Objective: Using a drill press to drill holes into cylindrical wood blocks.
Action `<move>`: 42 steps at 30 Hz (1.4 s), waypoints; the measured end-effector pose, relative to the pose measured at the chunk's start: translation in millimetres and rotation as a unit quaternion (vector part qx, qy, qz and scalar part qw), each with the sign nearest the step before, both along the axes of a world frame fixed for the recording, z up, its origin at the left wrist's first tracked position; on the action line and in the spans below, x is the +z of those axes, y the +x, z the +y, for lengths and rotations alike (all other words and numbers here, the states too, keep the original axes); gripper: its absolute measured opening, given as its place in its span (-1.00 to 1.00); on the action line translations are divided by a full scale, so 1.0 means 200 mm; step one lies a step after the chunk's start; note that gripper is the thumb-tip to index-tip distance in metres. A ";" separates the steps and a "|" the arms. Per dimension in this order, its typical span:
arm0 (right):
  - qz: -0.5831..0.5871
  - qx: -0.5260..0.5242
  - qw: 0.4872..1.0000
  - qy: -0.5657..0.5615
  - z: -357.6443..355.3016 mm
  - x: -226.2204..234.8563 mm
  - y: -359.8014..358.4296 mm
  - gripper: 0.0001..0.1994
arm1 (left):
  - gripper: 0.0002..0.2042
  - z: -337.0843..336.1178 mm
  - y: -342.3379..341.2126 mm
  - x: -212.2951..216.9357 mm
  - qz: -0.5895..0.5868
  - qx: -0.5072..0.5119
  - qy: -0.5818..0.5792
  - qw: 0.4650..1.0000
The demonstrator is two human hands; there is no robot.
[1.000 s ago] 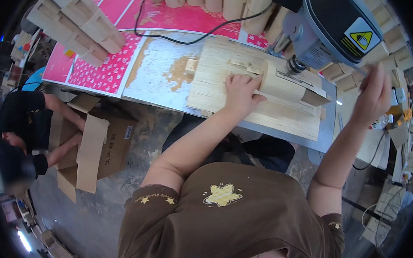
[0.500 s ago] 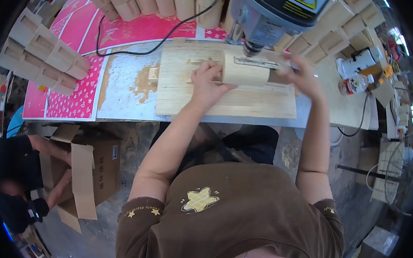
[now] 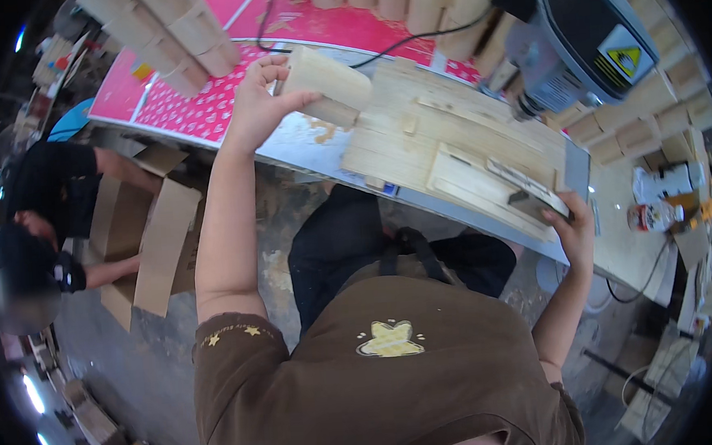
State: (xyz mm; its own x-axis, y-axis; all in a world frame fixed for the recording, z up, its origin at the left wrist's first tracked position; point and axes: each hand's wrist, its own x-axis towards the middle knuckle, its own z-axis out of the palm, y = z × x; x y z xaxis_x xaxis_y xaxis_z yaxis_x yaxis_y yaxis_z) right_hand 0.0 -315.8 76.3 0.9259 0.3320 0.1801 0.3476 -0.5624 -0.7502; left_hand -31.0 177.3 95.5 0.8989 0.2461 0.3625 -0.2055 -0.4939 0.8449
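My left hand (image 3: 259,106) is closed around a pale wooden block with a rounded face (image 3: 332,79), raised over the left end of the flat wooden board (image 3: 391,126). The thumb presses the block's near side; fingers wrap behind it. At the board's right end, my right hand (image 3: 574,227) grips a narrow slotted strip with a dark piece under it (image 3: 526,178). The strip lies low over a smaller pale plank (image 3: 461,182) on the board. Beyond it stands a drill press (image 3: 566,55), its chuck (image 3: 526,106) above the board.
Stacked wooden blocks (image 3: 169,38) stand at the far left, with more along the back and right. A black cable (image 3: 418,35) crosses the pink table covering (image 3: 323,24). A plastic bottle (image 3: 653,217) sits at right. At left, another person reaches into a cardboard box (image 3: 158,251).
The wooden block has left its place by the drill and moved left in my left hand. My right hand has drawn the slotted strip off it, toward me. The view has shifted.
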 end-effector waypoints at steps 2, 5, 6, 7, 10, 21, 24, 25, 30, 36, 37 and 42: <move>0.008 0.008 1.000 -0.001 0.01 -0.02 -0.02 -0.79 | -0.59 0.08 -0.03 0.09 0.055 0.128 0.038 0.990; -0.021 0.022 1.000 0.001 0.06 0.00 -0.03 -0.79 | -0.54 0.28 -0.02 0.09 0.080 0.211 0.148 0.963; -0.026 0.028 0.999 0.007 0.08 0.00 -0.04 -0.79 | -0.52 0.39 -0.01 0.03 0.092 0.242 0.276 0.926; -0.019 0.028 0.999 0.017 0.10 -0.01 -0.04 -0.79 | -0.55 0.47 -0.03 -0.01 0.086 0.268 0.291 0.915; -0.019 0.008 1.000 0.020 0.11 0.01 -0.05 -0.79 | -0.61 0.57 0.02 -0.06 0.143 0.330 0.355 0.863; -0.008 -0.020 0.999 0.035 0.09 0.02 -0.09 -0.72 | -0.48 0.66 0.12 -0.05 0.106 0.305 0.298 0.898; -0.011 -0.028 0.999 0.041 0.11 0.05 -0.10 -0.72 | -0.48 0.52 0.23 0.27 0.057 0.307 0.270 0.911; -0.012 -0.030 0.999 0.042 0.10 0.05 -0.10 -0.71 | -0.48 0.49 0.30 0.38 -0.019 0.283 0.264 0.922; -0.004 -0.040 0.998 0.039 0.09 0.03 -0.08 -0.70 | -0.41 0.21 0.72 0.94 -0.141 0.154 0.235 0.949; 0.007 -0.057 0.998 0.018 0.13 0.06 -0.06 -0.74 | -0.25 0.33 1.34 1.22 -0.150 0.247 0.212 0.933; 0.012 -0.065 0.998 0.020 0.13 0.07 -0.07 -0.75 | -0.25 0.32 1.42 1.26 -0.155 0.242 0.212 0.934; 0.017 -0.085 0.996 -0.009 0.11 0.05 -0.08 -0.73 | -0.19 0.38 1.78 1.35 -0.082 0.393 0.177 0.898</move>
State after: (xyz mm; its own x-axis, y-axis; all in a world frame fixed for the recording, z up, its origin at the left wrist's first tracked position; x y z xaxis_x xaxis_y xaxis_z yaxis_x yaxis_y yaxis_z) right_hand -16.2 -294.8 86.4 0.9745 0.1723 0.1438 0.2209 -0.6245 -0.7491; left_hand 325.5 254.1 365.5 0.4242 0.6248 0.6555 0.2167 -0.7728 0.5965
